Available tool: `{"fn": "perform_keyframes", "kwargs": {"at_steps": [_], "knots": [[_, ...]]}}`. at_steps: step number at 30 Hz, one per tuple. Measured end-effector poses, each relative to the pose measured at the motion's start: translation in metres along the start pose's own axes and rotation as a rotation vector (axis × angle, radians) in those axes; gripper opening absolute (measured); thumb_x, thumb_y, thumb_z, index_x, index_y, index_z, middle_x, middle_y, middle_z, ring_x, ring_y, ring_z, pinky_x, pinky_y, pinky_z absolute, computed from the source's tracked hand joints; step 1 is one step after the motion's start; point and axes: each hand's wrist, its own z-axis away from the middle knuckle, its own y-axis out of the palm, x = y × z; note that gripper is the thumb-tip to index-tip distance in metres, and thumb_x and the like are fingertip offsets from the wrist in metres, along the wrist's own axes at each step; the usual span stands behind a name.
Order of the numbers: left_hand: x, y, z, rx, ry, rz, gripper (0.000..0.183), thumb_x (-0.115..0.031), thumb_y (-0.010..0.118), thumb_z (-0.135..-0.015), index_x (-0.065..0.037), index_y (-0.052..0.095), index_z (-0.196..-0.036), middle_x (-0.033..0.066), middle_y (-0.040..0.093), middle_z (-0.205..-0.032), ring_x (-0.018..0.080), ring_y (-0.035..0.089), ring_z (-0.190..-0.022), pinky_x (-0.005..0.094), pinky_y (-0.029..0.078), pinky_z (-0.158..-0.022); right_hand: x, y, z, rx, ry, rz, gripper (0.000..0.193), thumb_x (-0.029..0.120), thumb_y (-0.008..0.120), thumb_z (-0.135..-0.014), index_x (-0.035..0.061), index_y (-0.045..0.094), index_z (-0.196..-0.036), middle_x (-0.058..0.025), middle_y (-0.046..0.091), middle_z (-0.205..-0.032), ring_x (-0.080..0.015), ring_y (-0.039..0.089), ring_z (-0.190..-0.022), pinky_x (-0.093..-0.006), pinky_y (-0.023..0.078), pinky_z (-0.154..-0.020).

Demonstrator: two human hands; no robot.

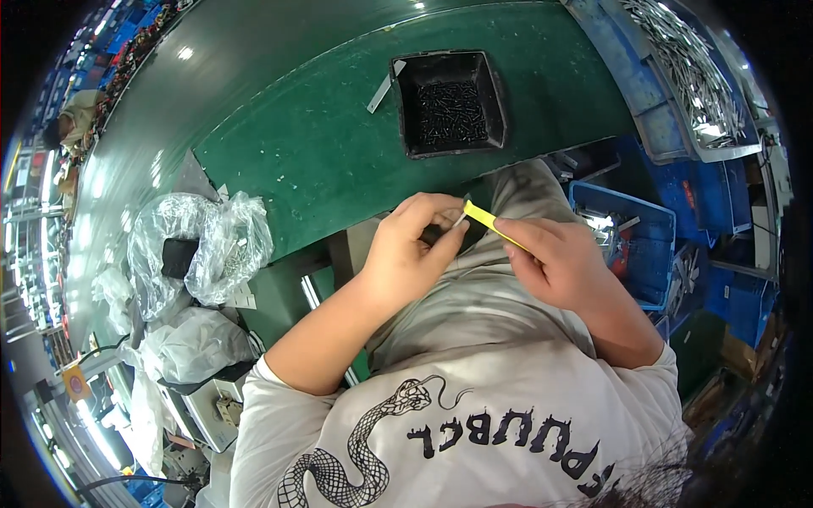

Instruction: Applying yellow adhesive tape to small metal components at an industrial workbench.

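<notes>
My right hand is closed round a slim yellow tool with a dark lower edge; its exact kind does not show. The tool's far end reaches my left hand, with a small dark tip there. My left hand pinches a small, thin, pale metal-looking piece between thumb and fingers, right beside the yellow end. Most of that piece is hidden by the fingers. Both hands are held above my lap, just off the near edge of the green table.
A black bin of small dark screw-like parts stands on the table, a metal strip leaning against it. Clear plastic bags lie at left. Blue crates stand at right; another upper-right bin holds many thin metal strips.
</notes>
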Motion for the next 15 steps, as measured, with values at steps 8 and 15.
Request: {"fn": "perform_keyframes", "kwargs": {"at_steps": [8, 15], "knots": [[0.0024, 0.0017, 0.0058, 0.074, -0.165, 0.125, 0.039, 0.002, 0.062, -0.091, -0.004, 0.058, -0.129, 0.0101, 0.063, -0.097, 0.0119, 0.063, -0.079, 0.0227, 0.051, -0.058, 0.0016, 0.0056, -0.0024, -0.005, 0.003, 0.001, 0.036, 0.000, 0.067, -0.081, 0.0048, 0.063, -0.117, -0.0090, 0.067, -0.076, -0.0242, 0.062, -0.056, -0.0325, 0.047, -0.051], [0.0017, 0.0026, 0.0072, 0.101, -0.352, 0.548, 0.033, -0.006, 0.053, -0.100, -0.001, 0.052, -0.133, 0.0110, 0.066, -0.105, 0.0128, 0.066, -0.081, 0.0226, 0.053, -0.056, 0.0069, -0.0019, -0.0069, 0.108, 0.164, -0.047, 0.038, 0.003, 0.065, -0.084, 0.0056, 0.063, -0.121, -0.0090, 0.059, -0.063, -0.0247, 0.058, -0.052, -0.0357, 0.043, -0.048]]}}
